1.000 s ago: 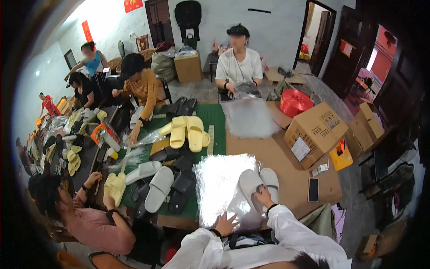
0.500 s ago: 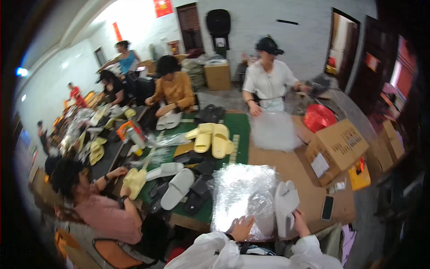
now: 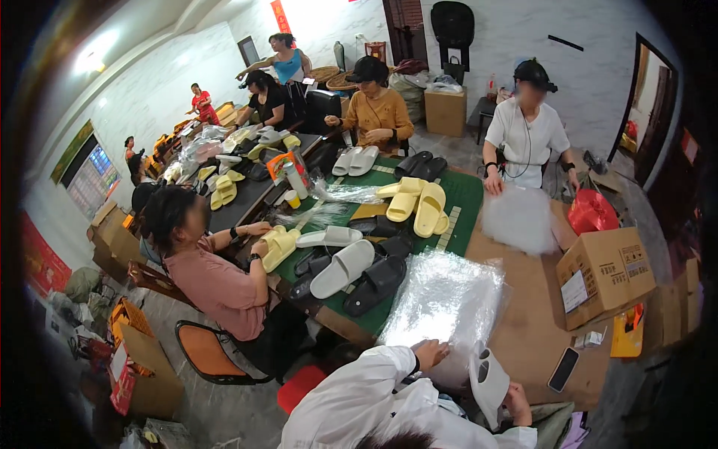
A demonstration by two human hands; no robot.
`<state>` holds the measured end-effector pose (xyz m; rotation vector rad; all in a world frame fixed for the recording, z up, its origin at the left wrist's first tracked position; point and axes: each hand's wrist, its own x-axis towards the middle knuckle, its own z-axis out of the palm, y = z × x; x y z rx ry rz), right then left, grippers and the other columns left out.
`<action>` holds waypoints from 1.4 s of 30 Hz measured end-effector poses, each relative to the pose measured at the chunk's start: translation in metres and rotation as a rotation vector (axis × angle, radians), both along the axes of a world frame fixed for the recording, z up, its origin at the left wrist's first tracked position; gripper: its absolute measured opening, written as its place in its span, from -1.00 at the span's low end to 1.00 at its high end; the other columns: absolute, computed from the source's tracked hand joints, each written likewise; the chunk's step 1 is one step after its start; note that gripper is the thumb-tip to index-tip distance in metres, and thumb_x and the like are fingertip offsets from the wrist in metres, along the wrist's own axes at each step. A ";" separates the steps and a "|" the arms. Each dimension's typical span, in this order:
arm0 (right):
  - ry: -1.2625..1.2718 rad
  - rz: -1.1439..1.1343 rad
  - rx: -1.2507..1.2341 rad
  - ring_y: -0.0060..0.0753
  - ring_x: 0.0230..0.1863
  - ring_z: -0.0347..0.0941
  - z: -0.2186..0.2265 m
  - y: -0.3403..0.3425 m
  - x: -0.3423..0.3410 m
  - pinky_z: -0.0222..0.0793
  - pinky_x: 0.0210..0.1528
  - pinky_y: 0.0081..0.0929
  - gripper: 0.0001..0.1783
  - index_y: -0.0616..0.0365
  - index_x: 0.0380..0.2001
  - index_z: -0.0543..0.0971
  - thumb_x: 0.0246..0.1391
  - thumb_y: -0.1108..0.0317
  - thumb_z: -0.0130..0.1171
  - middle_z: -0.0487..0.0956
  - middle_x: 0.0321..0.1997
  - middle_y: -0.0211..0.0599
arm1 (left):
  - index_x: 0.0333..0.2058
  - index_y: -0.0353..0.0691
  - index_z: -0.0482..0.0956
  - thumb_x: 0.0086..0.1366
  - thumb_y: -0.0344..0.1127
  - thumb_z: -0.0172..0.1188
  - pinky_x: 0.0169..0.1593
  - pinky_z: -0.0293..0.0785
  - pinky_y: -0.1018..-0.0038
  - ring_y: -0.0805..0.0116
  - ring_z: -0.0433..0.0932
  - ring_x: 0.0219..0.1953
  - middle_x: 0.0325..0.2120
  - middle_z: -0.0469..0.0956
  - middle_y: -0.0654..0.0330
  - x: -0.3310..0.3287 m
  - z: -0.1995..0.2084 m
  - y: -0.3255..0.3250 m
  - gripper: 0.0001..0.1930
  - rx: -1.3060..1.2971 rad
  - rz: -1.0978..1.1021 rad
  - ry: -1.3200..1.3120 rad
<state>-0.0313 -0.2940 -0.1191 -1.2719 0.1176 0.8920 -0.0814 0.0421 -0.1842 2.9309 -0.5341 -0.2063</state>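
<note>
A stack of clear plastic bags lies shiny on the table in front of me. At its near edge my left hand is closed, fingers curled on the film of a plastic bag. To its right, a pair of pale grey slide slippers stands tilted at the table's near edge, against the film. My right hand grips the slippers from their right side; its fingertips are partly hidden behind them.
Grey, black and yellow slippers cover the green mat to the left. A phone and a cardboard box are at right, with red ribbon behind. Co-workers sit at left and across; one handles yellow slippers.
My view has swung left. My left hand, flat on the bags before, has curled at their near edge. My right hand has brought the slippers nearer to me and tilted them.
</note>
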 end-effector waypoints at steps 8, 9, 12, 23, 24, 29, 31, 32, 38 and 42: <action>-0.038 -0.043 0.072 -0.44 -0.42 0.48 0.046 -0.006 0.004 0.41 -0.35 -0.44 -0.76 0.20 -0.35 0.54 -0.09 0.30 0.07 0.56 -0.41 -0.32 | -0.22 -0.24 0.43 0.13 -0.34 -0.08 -0.37 0.41 0.27 0.14 0.47 -0.37 -0.31 0.43 0.08 0.008 0.023 -0.002 -0.76 0.009 0.088 -0.064; -0.012 -0.070 0.047 -0.43 -0.42 0.48 0.056 -0.005 0.003 0.41 -0.36 -0.43 -0.77 0.19 -0.37 0.55 -0.10 0.31 0.07 0.56 -0.43 -0.32 | -0.22 -0.24 0.43 0.10 -0.36 -0.06 -0.38 0.42 0.27 0.14 0.48 -0.38 -0.32 0.43 0.07 0.011 0.025 -0.001 -0.75 0.027 0.103 -0.100; -0.018 0.065 0.044 -0.44 -0.36 0.48 0.052 0.002 0.013 0.39 -0.29 -0.46 -0.75 0.24 -0.33 0.53 -0.08 0.33 0.08 0.55 -0.37 -0.30 | -0.22 -0.21 0.44 0.06 -0.40 -0.05 -0.39 0.42 0.27 0.13 0.49 -0.41 -0.44 0.47 0.07 0.024 0.037 -0.002 -0.74 -0.051 0.221 -0.150; -0.017 0.222 0.045 -0.60 -0.40 0.41 0.036 0.038 0.026 0.30 -0.31 -0.63 -0.81 0.24 -0.38 0.56 -0.05 0.34 0.13 0.54 -0.43 -0.42 | -0.21 -0.16 0.45 0.05 -0.40 -0.03 -0.40 0.39 0.24 0.06 0.49 -0.44 -0.56 0.50 0.03 0.041 0.077 0.003 -0.72 -0.331 0.287 -0.192; -0.095 0.257 -0.017 -0.58 -0.37 0.41 0.035 0.039 0.029 0.29 -0.29 -0.62 -0.80 0.26 -0.38 0.56 -0.04 0.34 0.13 0.54 -0.39 -0.42 | -0.14 -0.16 0.44 0.04 -0.41 -0.02 -0.39 0.41 0.26 0.09 0.49 -0.42 -0.52 0.51 0.05 0.040 0.079 0.003 -0.66 -0.321 0.285 -0.206; -0.482 0.271 -0.145 -0.46 -0.31 0.40 0.038 0.055 0.030 0.27 -0.24 -0.59 -0.80 0.33 -0.39 0.55 -0.05 0.41 0.08 0.52 -0.32 -0.38 | -0.05 -0.24 0.36 0.03 -0.46 -0.04 -0.33 0.42 0.29 0.14 0.49 -0.37 -0.42 0.52 0.08 0.031 0.107 -0.008 -0.58 -0.268 0.251 -0.162; -0.888 0.339 -0.300 -0.37 -0.28 0.39 0.032 0.058 0.033 0.26 -0.22 -0.54 -0.82 0.34 -0.42 0.53 -0.10 0.46 0.04 0.49 -0.31 -0.27 | -0.01 -0.27 0.32 0.03 -0.48 -0.05 -0.24 0.43 0.31 0.11 0.47 -0.26 -0.24 0.48 0.00 0.028 0.110 -0.014 -0.55 -0.326 0.249 -0.190; -0.890 0.340 -0.339 -0.26 -0.27 0.38 0.030 0.058 0.033 0.24 -0.18 -0.54 -0.84 0.33 -0.47 0.52 -0.18 0.47 0.05 0.46 -0.35 -0.18 | -0.01 -0.27 0.32 0.03 -0.48 -0.05 -0.24 0.43 0.31 0.11 0.47 -0.26 -0.24 0.48 0.00 0.028 0.112 -0.018 -0.55 -0.327 0.251 -0.191; -1.361 0.236 -0.547 0.06 -0.21 0.33 0.029 0.077 0.015 0.25 -0.12 -0.25 -0.84 0.32 -0.53 0.51 -0.25 0.43 0.15 0.45 -0.28 0.00 | 0.00 -0.36 0.26 0.05 -0.43 -0.04 -0.22 0.44 0.32 0.06 0.43 -0.17 -0.07 0.35 -0.04 0.024 0.102 -0.033 -0.53 -0.273 0.278 -0.359; -1.437 0.249 -0.585 0.10 -0.17 0.32 0.039 0.091 0.007 0.24 -0.09 -0.20 -0.80 0.35 -0.48 0.50 -0.25 0.45 0.14 0.43 -0.24 0.09 | 0.03 -0.36 0.22 0.09 -0.40 -0.10 -0.11 0.39 0.30 0.04 0.36 -0.07 0.00 0.28 -0.09 0.024 0.089 -0.038 -0.53 -0.191 0.284 -0.311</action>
